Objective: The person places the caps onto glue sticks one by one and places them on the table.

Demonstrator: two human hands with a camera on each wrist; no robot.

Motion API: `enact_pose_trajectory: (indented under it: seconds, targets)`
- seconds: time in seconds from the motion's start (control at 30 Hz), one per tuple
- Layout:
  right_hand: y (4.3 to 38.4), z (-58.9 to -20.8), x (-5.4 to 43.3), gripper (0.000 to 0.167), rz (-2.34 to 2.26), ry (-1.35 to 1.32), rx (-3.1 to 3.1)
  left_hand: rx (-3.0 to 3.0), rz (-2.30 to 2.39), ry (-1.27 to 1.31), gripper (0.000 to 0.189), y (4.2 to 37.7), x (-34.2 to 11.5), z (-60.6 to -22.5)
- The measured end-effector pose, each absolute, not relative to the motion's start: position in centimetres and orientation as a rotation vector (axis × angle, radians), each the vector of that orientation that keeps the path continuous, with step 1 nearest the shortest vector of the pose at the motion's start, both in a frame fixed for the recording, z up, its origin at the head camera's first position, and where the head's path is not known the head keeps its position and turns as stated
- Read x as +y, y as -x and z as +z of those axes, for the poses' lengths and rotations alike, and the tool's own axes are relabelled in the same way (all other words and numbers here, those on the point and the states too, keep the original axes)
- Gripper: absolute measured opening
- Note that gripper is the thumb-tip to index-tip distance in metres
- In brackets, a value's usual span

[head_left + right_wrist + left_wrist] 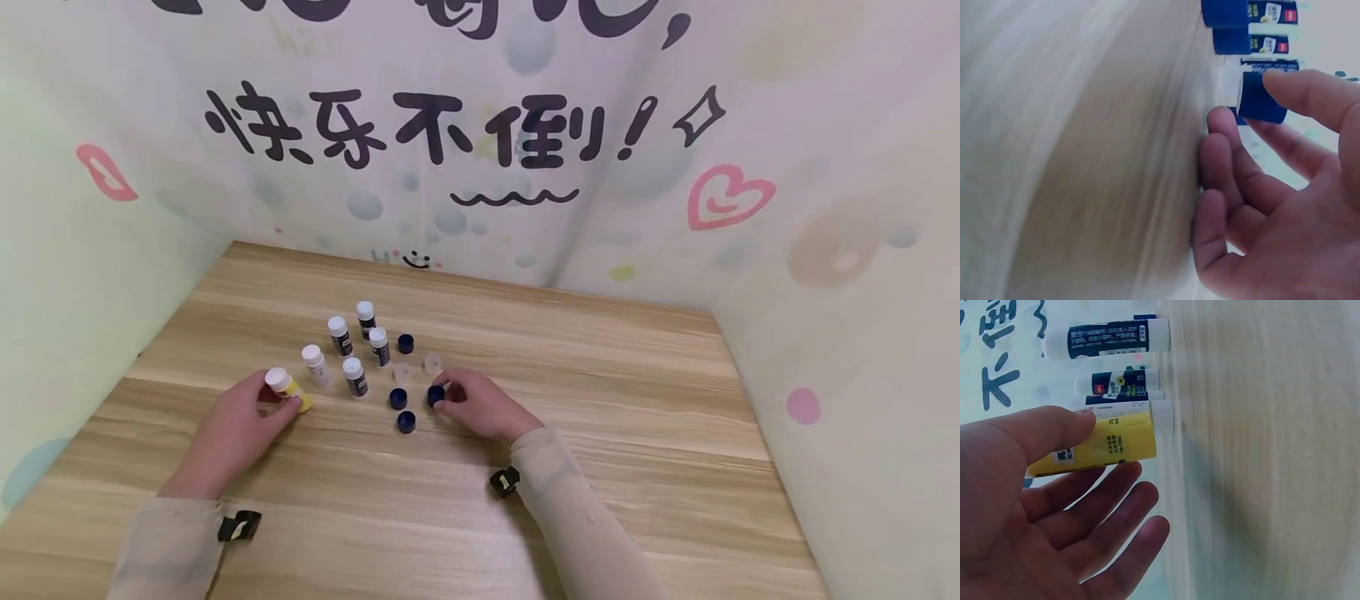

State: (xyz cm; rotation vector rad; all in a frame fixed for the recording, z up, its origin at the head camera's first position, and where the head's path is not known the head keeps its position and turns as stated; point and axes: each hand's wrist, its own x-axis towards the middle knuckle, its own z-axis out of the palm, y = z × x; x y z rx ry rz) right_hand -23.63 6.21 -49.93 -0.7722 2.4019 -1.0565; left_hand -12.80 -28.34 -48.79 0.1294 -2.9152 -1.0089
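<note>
My left hand [238, 423] pinches a yellow glue stick [1119, 440] between thumb and fingers, at the left of the group. In the head view the stick leans, its white end up. My right hand [483, 406] pinches a dark blue cap [1261, 99] between thumb and forefinger, with the other fingers loosely bent near the table. Nearest the left hand stands a pale-labelled glue stick [318, 369]. Several glue sticks with dark labels [356, 383] stand beyond it, white ends up. Between the hands lie loose dark blue caps [398, 399] and two translucent caps [432, 363].
The wooden table [600, 392] runs back to a printed cloth wall [450, 225] with large writing. Cloth sides rise at the left and right. A small black strap device [240, 526] sits at the left wrist, another [505, 482] at the right.
</note>
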Motion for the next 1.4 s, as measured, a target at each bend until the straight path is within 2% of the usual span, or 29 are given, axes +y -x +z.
enact_pose_trajectory:
  seconds: [0.3,0.57,0.87,1.4]
  targets:
    - [22.5,-48.2,6.6,0.022,-1.214,0.643,2.458,-2.833,-1.078,-0.152,0.036,12.2,-27.7,-47.9]
    - [21.8,-46.3,8.2,0.028,-1.488,0.533,2.584,-2.657,-1.179,-0.207,0.037,11.6,-26.9,-46.9]
    - [21.1,-44.8,9.3,0.025,-1.836,0.498,2.575,-2.458,-1.257,-0.215,0.04,11.7,-25.2,-45.6]
    - [20.3,-43.8,9.8,0.022,-2.083,0.387,2.608,-2.339,-1.341,0.035,0.035,12.1,-21.6,-44.6]
